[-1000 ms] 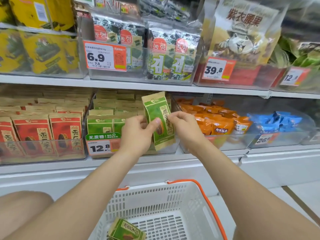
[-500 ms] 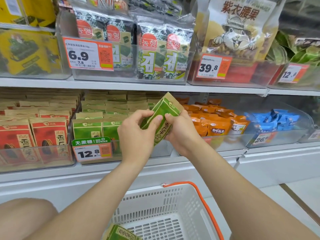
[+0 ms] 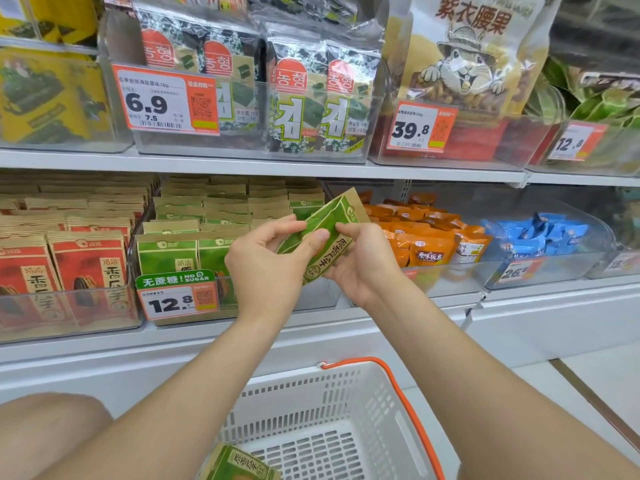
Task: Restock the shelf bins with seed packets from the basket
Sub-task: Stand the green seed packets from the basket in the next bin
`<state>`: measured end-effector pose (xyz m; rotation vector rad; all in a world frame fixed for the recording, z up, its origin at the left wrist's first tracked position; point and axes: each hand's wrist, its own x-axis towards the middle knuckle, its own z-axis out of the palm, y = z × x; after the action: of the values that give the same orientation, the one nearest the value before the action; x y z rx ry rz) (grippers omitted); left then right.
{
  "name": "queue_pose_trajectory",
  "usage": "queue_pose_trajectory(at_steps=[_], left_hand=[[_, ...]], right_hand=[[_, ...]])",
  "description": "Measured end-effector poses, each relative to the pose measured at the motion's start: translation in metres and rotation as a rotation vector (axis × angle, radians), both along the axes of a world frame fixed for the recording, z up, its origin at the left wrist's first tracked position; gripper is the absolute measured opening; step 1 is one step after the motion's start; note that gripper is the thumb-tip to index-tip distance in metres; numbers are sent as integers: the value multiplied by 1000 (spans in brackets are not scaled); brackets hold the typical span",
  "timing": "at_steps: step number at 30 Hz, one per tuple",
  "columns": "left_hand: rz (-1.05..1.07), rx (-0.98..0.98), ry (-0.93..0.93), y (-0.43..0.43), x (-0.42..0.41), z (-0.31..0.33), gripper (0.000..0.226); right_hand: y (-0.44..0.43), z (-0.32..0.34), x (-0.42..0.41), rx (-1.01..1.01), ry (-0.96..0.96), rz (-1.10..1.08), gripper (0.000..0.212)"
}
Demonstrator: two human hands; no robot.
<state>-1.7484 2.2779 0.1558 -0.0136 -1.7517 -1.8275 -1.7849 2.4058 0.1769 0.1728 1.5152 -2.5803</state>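
Note:
A green seed packet [image 3: 332,230] is tilted, top corner to the upper right, in front of the lower shelf. My left hand [image 3: 266,268] pinches its left edge between thumb and fingers. My right hand [image 3: 367,261] grips its lower right side. Just behind them stands the clear bin [image 3: 311,299] of matching green packets [image 3: 173,254], with a 12.8 price tag [image 3: 178,297]. The white basket with an orange rim [image 3: 363,403] sits below on the floor, and one more green packet [image 3: 239,464] lies in it at the bottom edge.
Left of the green bin is a bin of red seed packets [image 3: 83,268]. To the right are orange packs [image 3: 429,244] and blue packs [image 3: 543,233]. The upper shelf [image 3: 263,168] carries seaweed packs and a large nut bag. My knee [image 3: 45,431] shows at lower left.
The packet went from upright to tilted on its side, top toward the upper right, turned between both hands. My view moved slightly closer and down-left toward the shelf.

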Motion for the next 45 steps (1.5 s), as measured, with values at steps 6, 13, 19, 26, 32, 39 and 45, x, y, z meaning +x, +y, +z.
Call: queue_pose_trajectory(at_steps=[6,13,19,26,32,39,45], left_hand=[[-33,-101,-55,-5,-6,0,11],[-145,58,-143,-18,-8,16,13],[-200,-166,-75,-21,-11,21,39],[190,-1204,-22,-24,-16,3,56],[234,-1442,-190,-33,-20,-4,77],[215,-1448,-140,-41,-25,0,68],[199,-1418,-124,-42,-27,0,71]], right_hand=[[-1,-2,1,30,-1,1,50],[20,11,2,244,211,46,43],[47,27,8,581,513,-16,40],[52,20,-15,1047,755,-224,36],[20,-3,-41,1733,682,-137,36],[-15,-5,-77,2167,549,-215,36],[-27,-23,-96,2239,658,-409,66]])
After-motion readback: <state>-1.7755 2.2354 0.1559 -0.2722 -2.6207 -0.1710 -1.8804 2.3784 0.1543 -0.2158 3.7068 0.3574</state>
